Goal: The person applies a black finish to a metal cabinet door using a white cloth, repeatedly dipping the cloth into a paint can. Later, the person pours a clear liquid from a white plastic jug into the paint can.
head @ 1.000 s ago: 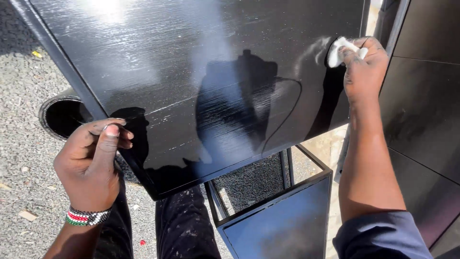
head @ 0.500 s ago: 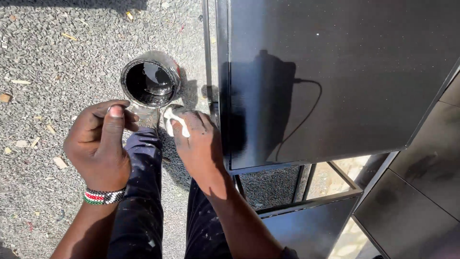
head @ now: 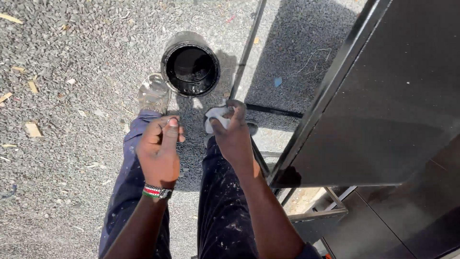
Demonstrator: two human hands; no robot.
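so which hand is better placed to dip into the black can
Right, probably. The right hand holds the white cloth and sits just below the open black can. The left hand is closed, holds nothing visible, and lies farther from the can.

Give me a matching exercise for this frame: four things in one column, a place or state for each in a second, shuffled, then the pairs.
Things:
1. Can
2. Cloth
3. Wristband
4. Panel

Places or states:
A. on the left wrist
B. glossy black, at the right of the view
C. open, on the gravel ahead of the feet
D. in the right hand's grip

Pairs: 1-C, 2-D, 3-A, 4-B
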